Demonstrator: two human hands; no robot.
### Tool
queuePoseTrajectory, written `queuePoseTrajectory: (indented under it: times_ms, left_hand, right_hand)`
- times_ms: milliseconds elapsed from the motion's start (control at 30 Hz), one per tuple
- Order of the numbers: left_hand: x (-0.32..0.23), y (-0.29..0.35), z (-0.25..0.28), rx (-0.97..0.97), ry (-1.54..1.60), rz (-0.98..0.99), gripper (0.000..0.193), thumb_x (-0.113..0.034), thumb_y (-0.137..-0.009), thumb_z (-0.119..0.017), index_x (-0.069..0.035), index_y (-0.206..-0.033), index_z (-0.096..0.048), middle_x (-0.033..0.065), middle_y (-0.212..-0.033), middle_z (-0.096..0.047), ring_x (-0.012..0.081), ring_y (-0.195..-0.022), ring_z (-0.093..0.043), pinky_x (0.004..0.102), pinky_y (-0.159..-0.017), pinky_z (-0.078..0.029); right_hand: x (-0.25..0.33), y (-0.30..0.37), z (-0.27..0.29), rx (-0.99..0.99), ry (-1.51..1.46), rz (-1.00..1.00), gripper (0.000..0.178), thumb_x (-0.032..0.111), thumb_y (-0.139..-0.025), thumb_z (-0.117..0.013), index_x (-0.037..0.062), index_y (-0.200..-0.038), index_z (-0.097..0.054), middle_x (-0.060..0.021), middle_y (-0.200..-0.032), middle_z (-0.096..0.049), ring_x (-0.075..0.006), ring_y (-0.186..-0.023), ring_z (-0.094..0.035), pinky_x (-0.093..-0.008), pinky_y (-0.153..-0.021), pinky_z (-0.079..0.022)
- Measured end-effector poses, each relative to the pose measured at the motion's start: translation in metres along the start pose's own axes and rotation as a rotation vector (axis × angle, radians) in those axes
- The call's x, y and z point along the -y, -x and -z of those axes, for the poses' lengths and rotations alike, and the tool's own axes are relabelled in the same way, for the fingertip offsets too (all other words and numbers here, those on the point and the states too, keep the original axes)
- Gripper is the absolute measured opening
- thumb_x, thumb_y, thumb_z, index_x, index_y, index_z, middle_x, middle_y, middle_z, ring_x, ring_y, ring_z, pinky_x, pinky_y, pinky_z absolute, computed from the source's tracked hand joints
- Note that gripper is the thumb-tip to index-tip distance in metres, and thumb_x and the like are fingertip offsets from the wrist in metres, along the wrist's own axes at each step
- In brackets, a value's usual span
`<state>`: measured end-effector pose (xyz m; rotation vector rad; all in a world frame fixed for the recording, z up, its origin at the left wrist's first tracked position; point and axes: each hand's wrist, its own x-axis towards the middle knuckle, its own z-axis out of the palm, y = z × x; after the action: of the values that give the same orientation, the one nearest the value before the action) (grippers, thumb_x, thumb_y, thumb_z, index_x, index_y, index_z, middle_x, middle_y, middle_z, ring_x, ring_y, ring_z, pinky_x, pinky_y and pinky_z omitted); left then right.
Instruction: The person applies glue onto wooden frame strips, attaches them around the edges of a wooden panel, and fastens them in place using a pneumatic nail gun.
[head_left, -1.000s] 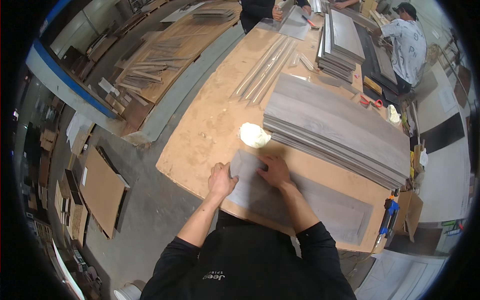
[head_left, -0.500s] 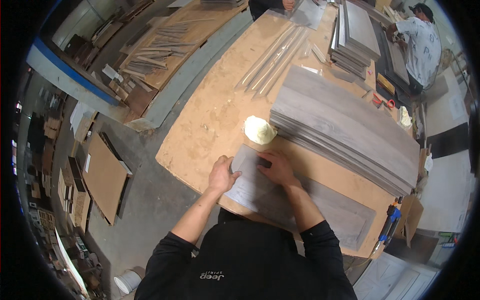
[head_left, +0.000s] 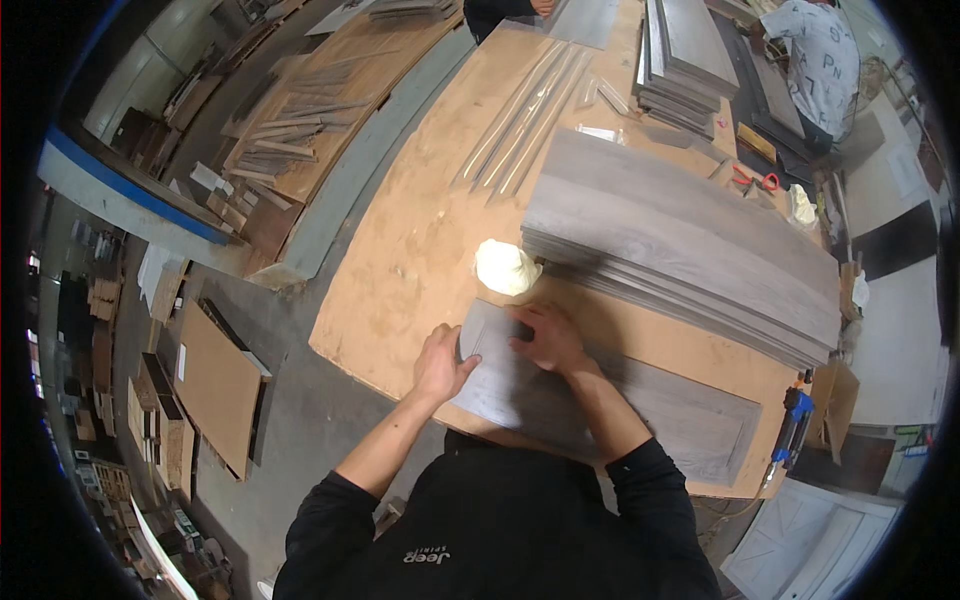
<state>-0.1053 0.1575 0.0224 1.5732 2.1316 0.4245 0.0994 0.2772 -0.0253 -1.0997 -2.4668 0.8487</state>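
I lean over a tan table (head_left: 395, 270), my left hand (head_left: 440, 362) at the left end of a flat, grey wood-grain board (head_left: 670, 415), thumb spread from the fingers and laid on its face. My right hand (head_left: 552, 338) curls at the far long edge; whether it pinches anything I cannot tell. The board, a long, narrow rectangle, lies along the table's near side, its long axis slanting from upper left to lower right. Beyond it sit a crumpled, pale-yellow wad (head_left: 507, 268) and a stack of grey planks (head_left: 680, 225); at right stands a brown cardboard box (head_left: 838, 395), its inside hidden from me
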Motion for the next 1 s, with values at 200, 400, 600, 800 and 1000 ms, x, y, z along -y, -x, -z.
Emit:
queuePoseTrajectory:
  times_ms: [200, 400, 600, 800, 1000]
  left_hand:
    - [-0.007, -0.015, -0.007, -0.026, 0.109, 0.048, 0.055, -0.027, -0.082, -0.078, -0.003, -0.127, -0.057, 0.0155, -0.115, -0.057, 0.0355, -0.113, -0.055, 0.0446, -0.093, -0.048]
    - [0.006, -0.017, -0.022, -0.107, 0.103, 0.023, 0.054, -0.029, -0.083, -0.077, -0.004, -0.127, -0.057, 0.0145, -0.117, -0.055, 0.0347, -0.114, -0.054, 0.0441, -0.094, -0.048]
    - [0.016, -0.016, -0.031, -0.156, 0.120, 0.027, 0.057, -0.034, -0.086, -0.074, -0.005, -0.131, -0.056, 0.0161, -0.118, -0.056, 0.0367, -0.115, -0.054, 0.0464, -0.094, -0.047]
    - [0.017, -0.017, -0.027, -0.168, 0.113, -0.002, 0.059, -0.037, -0.084, -0.074, -0.007, -0.132, -0.055, 0.0136, -0.113, -0.057, 0.0357, -0.110, -0.056, 0.0466, -0.090, -0.048]
    - [0.030, -0.039, 0.004, 0.053, 0.242, -0.001, 0.060, -0.041, -0.083, -0.074, -0.008, -0.129, -0.057, 0.0141, -0.117, -0.058, 0.0363, -0.106, -0.060, 0.0474, -0.086, -0.051]
  right_hand:
    - [0.010, -0.009, -0.009, 0.022, -0.139, 0.012, 0.059, 0.032, -0.081, -0.076, 0.0180, -0.135, -0.059, -0.0098, -0.128, -0.065, -0.0287, -0.121, -0.058, -0.0443, -0.109, -0.040]
    - [0.019, -0.016, -0.009, 0.071, -0.246, -0.077, 0.049, 0.028, -0.080, -0.074, 0.0174, -0.128, -0.067, -0.0091, -0.128, -0.067, -0.0294, -0.123, -0.058, -0.0410, -0.109, -0.043]
    - [0.028, -0.030, -0.004, -0.028, -0.076, 0.015, 0.046, 0.017, -0.072, -0.081, 0.0124, -0.117, -0.073, -0.0096, -0.117, -0.070, -0.0290, -0.109, -0.065, -0.0393, -0.094, -0.053]
    - [0.031, -0.034, -0.001, -0.065, -0.063, 0.101, 0.050, 0.014, -0.071, -0.084, 0.0102, -0.119, -0.071, -0.0103, -0.114, -0.070, -0.0302, -0.105, -0.063, -0.0409, -0.094, -0.049]
    - [0.062, -0.033, 0.007, 0.007, -0.029, -0.147, 0.053, 0.017, -0.073, -0.083, 0.0078, -0.124, -0.067, -0.0104, -0.115, -0.070, -0.0295, -0.108, -0.062, -0.0426, -0.097, -0.046]
